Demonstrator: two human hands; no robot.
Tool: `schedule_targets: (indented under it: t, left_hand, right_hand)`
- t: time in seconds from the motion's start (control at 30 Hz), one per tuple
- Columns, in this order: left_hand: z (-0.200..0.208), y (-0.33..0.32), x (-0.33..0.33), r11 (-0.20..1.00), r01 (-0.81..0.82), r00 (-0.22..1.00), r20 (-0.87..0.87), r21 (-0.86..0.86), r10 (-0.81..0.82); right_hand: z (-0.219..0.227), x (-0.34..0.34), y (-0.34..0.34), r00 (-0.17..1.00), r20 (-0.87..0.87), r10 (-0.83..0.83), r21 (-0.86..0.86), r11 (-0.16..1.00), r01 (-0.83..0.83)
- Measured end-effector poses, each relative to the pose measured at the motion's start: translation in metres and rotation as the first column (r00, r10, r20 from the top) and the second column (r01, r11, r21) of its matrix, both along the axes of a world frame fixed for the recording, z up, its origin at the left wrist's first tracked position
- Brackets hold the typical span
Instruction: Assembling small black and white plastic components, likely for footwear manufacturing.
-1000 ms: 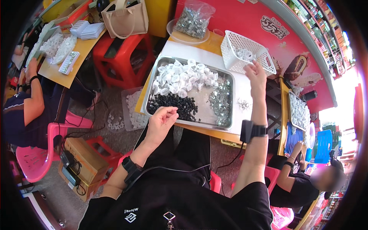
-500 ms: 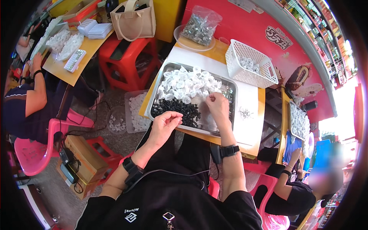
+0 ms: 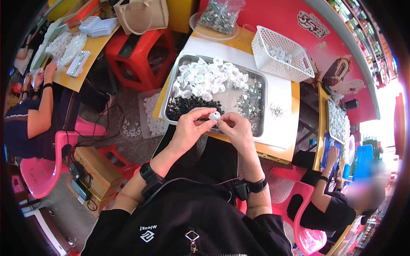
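My left hand (image 3: 192, 128) and my right hand (image 3: 237, 129) meet over the near edge of a metal tray (image 3: 170, 91). Between their fingertips is a small white translucent plastic piece (image 3: 215, 115), pinched from both sides. A dark spot shows on it; whether that is a separate part, I cannot tell. In the tray, white plastic pieces (image 3: 205, 79) are heaped at the far left. Small black parts (image 3: 190, 106) lie in front of them, partly behind my left hand. Shiny clear and metallic bits (image 3: 252, 102) are scattered along the tray's right side.
A white perforated basket (image 3: 282, 62) stands behind the tray, beside a bag of metallic parts (image 3: 220, 17). Few small bits (image 3: 277, 110) lie on the white sheet. Left are a red stool (image 3: 139, 59) and a plastic tub (image 3: 151, 115). Other people work at tables on both sides.
My right hand has come back from the tray toward me and the left. My left hand has moved right to meet it, and a white plastic piece now shows between them.
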State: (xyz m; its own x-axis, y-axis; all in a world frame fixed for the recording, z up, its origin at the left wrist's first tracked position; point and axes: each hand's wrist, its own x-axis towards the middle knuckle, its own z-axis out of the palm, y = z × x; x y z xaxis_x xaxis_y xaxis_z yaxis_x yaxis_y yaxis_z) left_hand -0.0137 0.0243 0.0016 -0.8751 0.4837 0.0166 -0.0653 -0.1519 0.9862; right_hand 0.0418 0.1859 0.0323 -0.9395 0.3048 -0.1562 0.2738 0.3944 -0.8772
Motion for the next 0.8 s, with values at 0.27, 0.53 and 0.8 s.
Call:
schedule_targets:
  t: [0.27,0.53,0.8]
  left_hand:
    - [-0.015,-0.011,0.002,0.945,0.072,0.842,0.488,0.318,-0.229]
    - [-0.015,-0.018,-0.003,0.911,-0.001,0.755,0.598,0.412,-0.27]
    - [-0.013,-0.017,-0.002,0.911,-0.002,0.74,0.614,0.412,-0.276]
  right_hand:
    - [-0.002,0.013,0.012,0.979,-0.057,0.194,-0.227,0.953,-0.202]
    - [0.001,0.005,0.074,0.977,-0.143,-0.157,0.243,0.951,0.189]
    - [-0.044,-0.008,0.072,0.981,-0.141,0.132,0.755,0.656,0.021]
